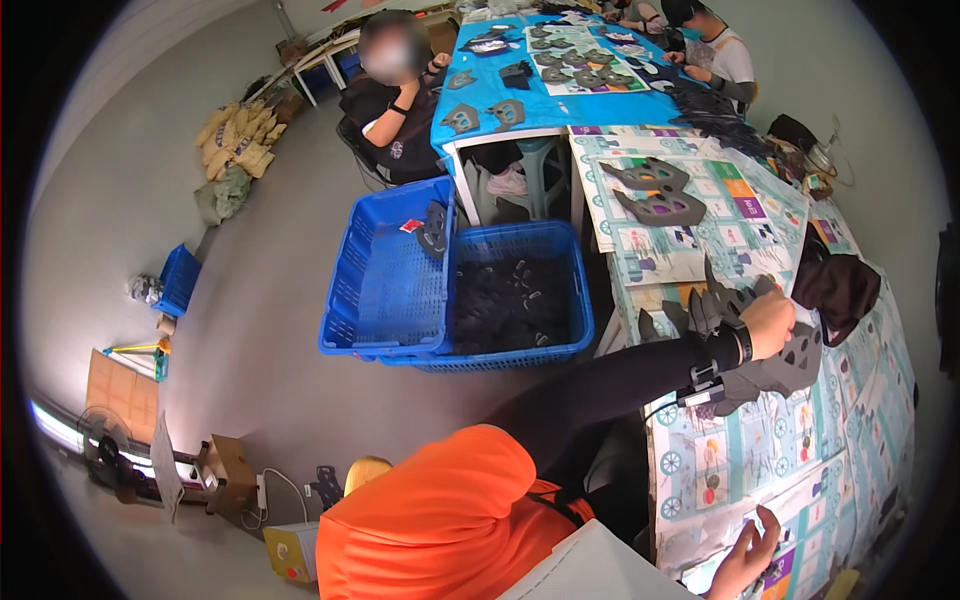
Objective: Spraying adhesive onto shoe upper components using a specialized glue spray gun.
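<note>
My left hand (768, 325), in a black sleeve with a band at the wrist, is closed on the grey foam cut-out pieces (780, 368) stacked on the covered table. Its fingertips are partly hidden, and which piece they grip is hard to make out. More grey pointed pieces (712, 305) fan out beside the wrist. Down at the lower right, my right hand (745, 560) is open over the table, its fingers curved and apart. A small dark object (772, 570) lies beside it, too small to name.
Two blue crates (522, 358) stand left of the table; one holds many black pieces. A dark cloth bag (838, 290) lies at the right. Another grey cut-out (655, 190) rests farther up. People (725, 60) sit around the blue-covered table (490, 75).
</note>
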Available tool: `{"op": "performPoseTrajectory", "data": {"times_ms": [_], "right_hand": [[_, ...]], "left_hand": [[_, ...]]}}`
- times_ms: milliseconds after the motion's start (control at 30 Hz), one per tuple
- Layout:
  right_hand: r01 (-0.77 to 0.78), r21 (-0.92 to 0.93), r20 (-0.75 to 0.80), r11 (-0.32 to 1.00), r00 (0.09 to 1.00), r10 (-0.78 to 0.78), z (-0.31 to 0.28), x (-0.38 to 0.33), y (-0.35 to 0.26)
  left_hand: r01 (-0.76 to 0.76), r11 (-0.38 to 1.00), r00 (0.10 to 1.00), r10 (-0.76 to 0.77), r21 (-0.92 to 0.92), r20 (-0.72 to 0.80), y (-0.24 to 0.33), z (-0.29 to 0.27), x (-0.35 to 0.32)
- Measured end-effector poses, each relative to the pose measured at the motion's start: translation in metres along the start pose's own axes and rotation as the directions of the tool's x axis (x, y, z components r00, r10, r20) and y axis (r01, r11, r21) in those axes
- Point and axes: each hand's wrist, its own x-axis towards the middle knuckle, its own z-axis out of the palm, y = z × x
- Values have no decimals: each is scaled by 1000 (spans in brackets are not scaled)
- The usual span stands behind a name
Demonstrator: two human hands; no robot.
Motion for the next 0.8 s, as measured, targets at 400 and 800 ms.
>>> {"op": "performPoseTrajectory", "data": {"times_ms": [400, 800], "right_hand": [[9, 11, -5, 1000, 1000, -9, 0, 2, -8], [-221, 878, 24, 424, 906, 422, 24, 1, 15]], "left_hand": [[-116, 990, 992, 111, -78, -67, 46, -64, -27], [272, 651, 907, 72, -709, 415, 75, -58, -137]]}}
